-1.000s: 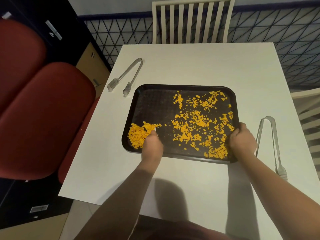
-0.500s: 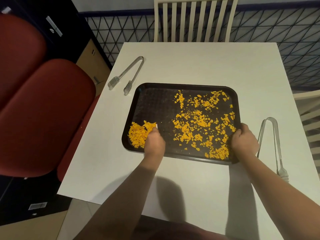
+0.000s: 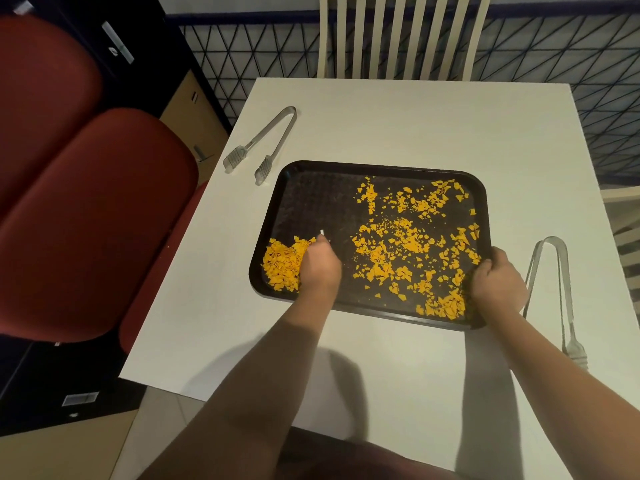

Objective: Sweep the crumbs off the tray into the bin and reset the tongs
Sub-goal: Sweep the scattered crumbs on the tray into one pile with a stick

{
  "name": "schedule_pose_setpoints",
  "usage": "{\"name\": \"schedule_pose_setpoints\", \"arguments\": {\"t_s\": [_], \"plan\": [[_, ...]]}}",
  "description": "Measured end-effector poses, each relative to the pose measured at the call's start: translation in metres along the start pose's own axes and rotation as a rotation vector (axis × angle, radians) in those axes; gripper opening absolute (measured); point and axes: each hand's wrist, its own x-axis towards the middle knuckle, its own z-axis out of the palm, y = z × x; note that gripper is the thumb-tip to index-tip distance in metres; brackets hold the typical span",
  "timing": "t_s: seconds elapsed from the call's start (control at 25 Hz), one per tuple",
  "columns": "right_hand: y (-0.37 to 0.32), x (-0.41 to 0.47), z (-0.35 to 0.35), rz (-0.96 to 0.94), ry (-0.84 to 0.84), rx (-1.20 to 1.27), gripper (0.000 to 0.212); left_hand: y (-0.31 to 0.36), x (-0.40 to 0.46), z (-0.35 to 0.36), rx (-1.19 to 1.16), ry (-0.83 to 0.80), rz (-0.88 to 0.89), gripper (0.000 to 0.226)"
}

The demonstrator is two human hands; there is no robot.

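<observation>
A black tray lies on the white table. Orange crumbs are heaped in a pile at its near left corner, and more crumbs lie scattered over its right half. My left hand rests on the tray beside the pile, fingers curled round a small white piece whose tip pokes out. My right hand grips the tray's near right rim. One pair of metal tongs lies left of the tray's far corner, another pair of tongs lies to its right. No bin is in view.
Red padded seats stand close along the table's left edge. A white slatted chair is at the far side, and another chair at the right. The table's near edge is just in front of me.
My left hand has slid a little away from me along the pile's right side. The right hand keeps its grip on the tray rim.
</observation>
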Motion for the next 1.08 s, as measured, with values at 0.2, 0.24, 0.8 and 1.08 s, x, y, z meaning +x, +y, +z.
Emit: {"name": "schedule_pose_setpoints", "arguments": {"t_s": [0.2,0.24,0.8,1.08], "plan": [[-0.001,0.001,0.0,0.013,-0.011,0.004,0.034,-0.035,0.001,-0.011,-0.003,0.097,-0.116,0.027],[-0.001,0.001,0.0,0.016,-0.011,0.003,0.034,-0.033,-0.003,-0.009,-0.016,0.106,-0.094,0.025],[-0.003,-0.001,-0.002,0.033,-0.019,0.013,0.034,-0.042,-0.02,0.007,0.116,0.085,0.034,0.028],[-0.003,-0.001,-0.002,0.033,-0.019,0.007,0.033,-0.006,-0.032,0.032,0.116,-0.029,0.159,0.024]]}}
